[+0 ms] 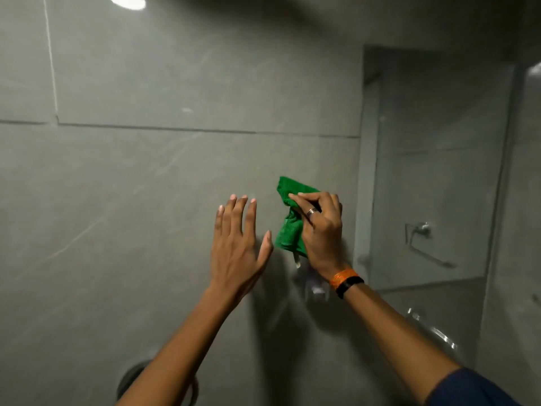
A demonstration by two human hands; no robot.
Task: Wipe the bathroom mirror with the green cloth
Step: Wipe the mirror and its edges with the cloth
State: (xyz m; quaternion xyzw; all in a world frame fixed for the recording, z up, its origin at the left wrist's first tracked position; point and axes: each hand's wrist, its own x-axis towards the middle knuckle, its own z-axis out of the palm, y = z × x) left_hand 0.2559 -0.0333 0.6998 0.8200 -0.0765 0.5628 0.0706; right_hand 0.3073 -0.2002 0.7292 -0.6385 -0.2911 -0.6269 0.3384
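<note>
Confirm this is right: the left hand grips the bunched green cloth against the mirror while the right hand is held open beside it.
Not quite: the hands are swapped. In the head view the right hand, wearing a ring and wristbands, grips the bunched green cloth against the mirror, while the left hand is held open beside it.

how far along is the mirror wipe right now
Done: the green cloth is picked up, bunched in the right hand. In hand: that hand holds it up against the mirror; the left hand is open beside it. Left: most of the glass; faint streaks show.
</note>
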